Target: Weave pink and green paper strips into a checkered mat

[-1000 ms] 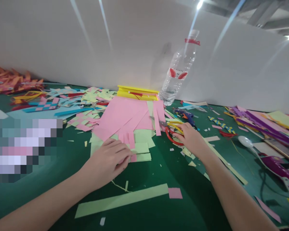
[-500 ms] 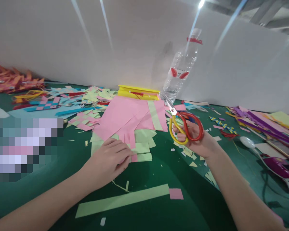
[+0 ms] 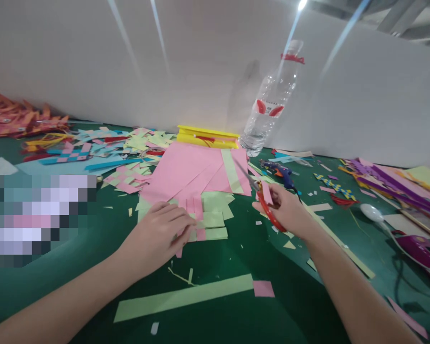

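My left hand (image 3: 161, 229) lies over the left part of green and pink woven paper strips (image 3: 215, 220), its fingers bent and pressed together on them. A pink strip end pokes out below that hand. In my right hand (image 3: 284, 208) are scissors (image 3: 271, 216), their red handle showing and the dark blades pointing up and left toward the pink paper sheets (image 3: 184, 165). A short pink paper strip (image 3: 266, 193) also sticks up from the right fingers, beside the scissors. One pale green strip (image 3: 231, 171) lies across the right part of the pink sheets.
A clear plastic bottle (image 3: 268, 112) leans before the white wall, beside a yellow folded paper (image 3: 208, 138). A blue glue gun (image 3: 277, 172) lies behind my right hand, a purple device (image 3: 419, 251) farther right. A long green strip (image 3: 186, 297) lies in front, with paper scraps around.
My right hand lifted the scissors, turned them over, then lowered them again. A pink strip that lay on the sheets' right side is gone from there; one now shows in my right hand.
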### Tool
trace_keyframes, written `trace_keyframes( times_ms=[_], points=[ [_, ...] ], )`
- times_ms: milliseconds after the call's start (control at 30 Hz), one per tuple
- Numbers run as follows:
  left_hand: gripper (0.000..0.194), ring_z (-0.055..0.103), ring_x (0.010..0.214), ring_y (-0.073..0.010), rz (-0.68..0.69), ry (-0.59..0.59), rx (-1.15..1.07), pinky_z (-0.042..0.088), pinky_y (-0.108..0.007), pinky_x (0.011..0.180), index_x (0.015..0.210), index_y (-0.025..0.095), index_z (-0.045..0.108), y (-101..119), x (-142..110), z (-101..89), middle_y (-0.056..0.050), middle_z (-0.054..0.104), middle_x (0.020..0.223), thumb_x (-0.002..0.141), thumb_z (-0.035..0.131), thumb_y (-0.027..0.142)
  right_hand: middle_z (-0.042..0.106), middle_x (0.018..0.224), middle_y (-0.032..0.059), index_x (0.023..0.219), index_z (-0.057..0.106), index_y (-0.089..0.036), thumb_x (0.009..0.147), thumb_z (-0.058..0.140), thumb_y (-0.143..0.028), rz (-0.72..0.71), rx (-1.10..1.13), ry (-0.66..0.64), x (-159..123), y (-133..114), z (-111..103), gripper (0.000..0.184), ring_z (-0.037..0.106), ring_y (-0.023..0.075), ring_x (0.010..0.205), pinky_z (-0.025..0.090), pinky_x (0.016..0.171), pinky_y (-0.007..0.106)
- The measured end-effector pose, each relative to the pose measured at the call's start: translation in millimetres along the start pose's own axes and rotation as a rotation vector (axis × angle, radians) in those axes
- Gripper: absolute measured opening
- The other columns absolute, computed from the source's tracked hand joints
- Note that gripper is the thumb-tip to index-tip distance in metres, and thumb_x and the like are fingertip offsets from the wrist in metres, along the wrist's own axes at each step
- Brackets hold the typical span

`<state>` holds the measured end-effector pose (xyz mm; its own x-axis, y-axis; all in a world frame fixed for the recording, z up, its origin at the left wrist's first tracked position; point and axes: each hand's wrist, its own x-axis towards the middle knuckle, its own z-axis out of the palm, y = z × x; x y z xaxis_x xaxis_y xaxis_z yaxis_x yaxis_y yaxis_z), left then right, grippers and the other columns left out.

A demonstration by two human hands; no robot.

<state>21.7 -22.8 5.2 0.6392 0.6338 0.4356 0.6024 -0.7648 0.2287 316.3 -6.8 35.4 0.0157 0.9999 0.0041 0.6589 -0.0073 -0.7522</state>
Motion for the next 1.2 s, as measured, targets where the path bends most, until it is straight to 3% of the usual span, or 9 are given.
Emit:
trace_keyframes(
  times_ms=[167,333,500,667,867,1033,1200],
  points=[
    [0.024,0.061,0.078,-0.0172,-0.027,0.01,0.046,0.042,-0.036,0.078,0.084,0.017,0.063,-4.9,0.9,0.5,-0.002,0.069,0.082,0.095,0.042,0.022,0.067,0.103,0.008,0.098,0.06,-0.021,0.07,0.064,-0.028,-0.235,-0.472,0.036,4.3,6.1,-1.5,0.029,0.064,0.0249,0.085,0.046,0.068,0.033],
    [0.029,0.062,0.08,-0.0181,0.003,-0.041,0.036,0.042,-0.036,0.076,0.087,0.019,0.066,-4.6,1.7,-0.4,-0.002,0.07,0.086,0.096,0.039,0.024,0.067,0.093,0.0069,0.09,0.061,-0.019,0.073,0.061,-0.025,-0.371,-0.52,-0.022,7.2,11.2,-0.2,0.018,0.063,0.0213,0.077,0.046,0.062,0.029],
    [0.028,0.062,0.079,-0.0179,0.001,-0.104,-0.001,0.042,-0.035,0.074,0.091,0.021,0.069,-3.4,3.0,-0.9,-0.002,0.07,0.087,0.095,0.041,0.022,0.068,0.104,0.0081,0.093,0.061,-0.018,0.072,0.06,-0.017,-0.479,-0.566,-0.071,8.7,17.3,4.7,0.021,0.063,0.0236,0.089,0.048,0.071,0.032],
    [0.024,0.062,0.081,-0.0185,-0.018,-0.12,-0.032,0.041,-0.035,0.075,0.09,0.022,0.07,-3.2,3.1,0.4,-0.001,0.07,0.088,0.094,0.047,0.026,0.067,0.109,0.011,0.098,0.062,-0.017,0.069,0.063,-0.013,-0.495,-0.638,-0.095,10.1,20.4,6.4,0.03,0.063,0.0269,0.096,0.049,0.078,0.036],
    [0.03,0.061,0.084,-0.019,-0.015,-0.104,-0.065,0.041,-0.037,0.079,0.092,0.022,0.069,-5.4,0.4,6.4,-0.002,0.07,0.093,0.097,0.043,0.034,0.067,0.109,0.0114,0.1,0.061,-0.016,0.067,0.06,-0.01,-0.46,-0.683,-0.149,9.6,18.4,6.0,0.034,0.062,0.0276,0.097,0.05,0.079,0.039],
    [0.017,0.061,0.086,-0.0197,0.028,-0.115,-0.12,0.04,-0.036,0.079,0.095,0.023,0.067,-6.6,-0.7,10.0,-0.001,0.069,0.095,0.093,0.051,0.028,0.066,0.109,0.0111,0.099,0.061,-0.017,0.067,0.058,-0.01,-0.455,-0.691,-0.16,9.3,16.9,6.0,0.033,0.062,0.0281,0.098,0.049,0.082,0.041],
    [0.018,0.061,0.085,-0.019,0.051,-0.113,-0.125,0.039,-0.036,0.08,0.093,0.023,0.067,-5.7,-1.0,12.0,-0.001,0.069,0.092,0.094,0.05,0.022,0.066,0.107,0.01,0.1,0.061,-0.017,0.066,0.057,-0.009,-0.452,-0.699,-0.168,9.8,18.6,5.3,0.035,0.061,0.0273,0.098,0.048,0.08,0.039]
  ],
)
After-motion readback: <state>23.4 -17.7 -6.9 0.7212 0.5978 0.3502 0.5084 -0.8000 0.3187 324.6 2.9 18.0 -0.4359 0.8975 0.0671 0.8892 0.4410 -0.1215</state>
